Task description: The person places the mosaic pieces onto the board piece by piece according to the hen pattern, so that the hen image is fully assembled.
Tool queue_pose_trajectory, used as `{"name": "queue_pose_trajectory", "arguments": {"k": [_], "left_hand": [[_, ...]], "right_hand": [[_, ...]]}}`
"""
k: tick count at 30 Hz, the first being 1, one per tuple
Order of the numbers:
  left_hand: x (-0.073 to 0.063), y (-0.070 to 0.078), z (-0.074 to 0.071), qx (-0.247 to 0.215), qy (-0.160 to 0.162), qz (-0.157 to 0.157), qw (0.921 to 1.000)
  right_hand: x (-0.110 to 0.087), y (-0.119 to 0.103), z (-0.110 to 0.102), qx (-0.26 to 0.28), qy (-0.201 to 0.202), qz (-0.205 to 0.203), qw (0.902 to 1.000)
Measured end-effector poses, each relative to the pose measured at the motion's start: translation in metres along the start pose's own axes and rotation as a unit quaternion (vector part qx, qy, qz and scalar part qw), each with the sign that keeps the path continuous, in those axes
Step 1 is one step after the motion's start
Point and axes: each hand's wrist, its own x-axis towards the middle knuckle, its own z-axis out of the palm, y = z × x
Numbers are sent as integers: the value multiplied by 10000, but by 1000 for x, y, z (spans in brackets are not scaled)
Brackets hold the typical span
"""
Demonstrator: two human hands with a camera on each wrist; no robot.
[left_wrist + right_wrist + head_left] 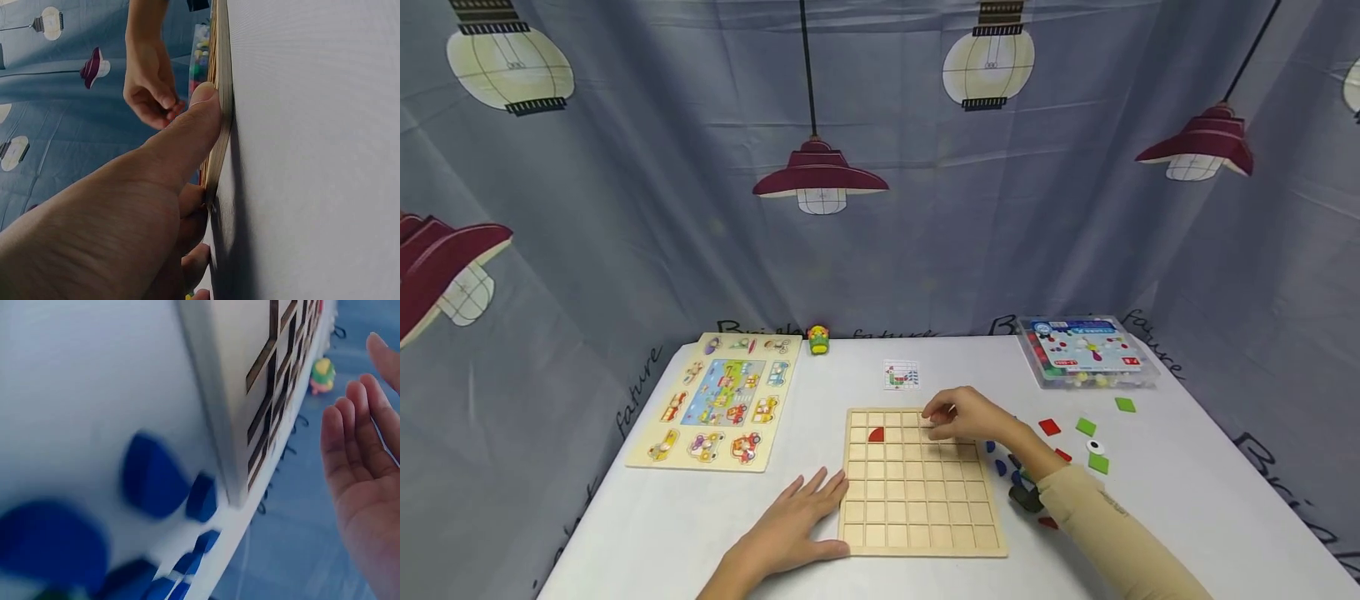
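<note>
A square wooden grid board (pixel 917 551) lies on the white table, with a red quarter-circle piece (pixel 876 435) in one of its upper-left cells. My left hand (pixel 793 525) rests at the board's left edge, fingers spread and thumb against the rim. In the left wrist view that thumb (pixel 194 119) presses the board's side. Above the board's top edge hovers my right hand (pixel 966 414), fingers bent. A small reddish piece (pixel 177 107) seems pinched at its fingertips; the fingers mostly hide it, and the right wrist view does not show it.
Blue pieces (pixel 150 475) lie beside the board's right edge, with red and green pieces (pixel 1098 463) farther right. Behind stand a pattern card (pixel 901 375), a plastic box (pixel 1086 354) and a small toy figure (pixel 818 339). A picture puzzle board (pixel 647 454) lies left.
</note>
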Motion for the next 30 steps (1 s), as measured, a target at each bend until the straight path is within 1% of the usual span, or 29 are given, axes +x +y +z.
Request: {"name": "queue_pose_trajectory", "arguments": {"k": [3, 6, 8, 10, 15, 18, 21, 23, 27, 30], "left_hand": [[0, -1, 0, -17, -11, 1, 10000], [-1, -2, 0, -44, -16, -12, 10000], [-1, -2, 0, -64, -14, -7, 10000], [0, -3, 0, -64, -7, 7, 10000], [0, -3, 1, -39, 46, 49, 10000], [2, -1, 6, -116, 67, 111, 9998], [2, -1, 7, -181, 127, 125, 9997], [2, -3, 5, -154, 212, 109, 9996], [2, -6, 2, -109, 272, 74, 9995], [2, -5, 2, -200, 178, 114, 9996]], "right_hand": [[-14, 1, -6, -12, 294, 243, 9993], [-31, 3, -14, -48, 638, 568, 9963], [-42, 6, -19, -99, 791, 805, 9936], [-54, 12, -25, -132, 861, 1031, 9908], [-84, 27, -41, -142, 728, 1421, 9871], [-106, 36, -52, -146, 587, 1818, 9815], [-123, 44, -65, -178, 481, 2139, 9755], [-131, 51, -73, -234, 444, 2156, 9752], [-146, 65, -85, -387, 539, 2188, 9735], [-161, 78, -87, -522, 639, 2545, 9635]]}}
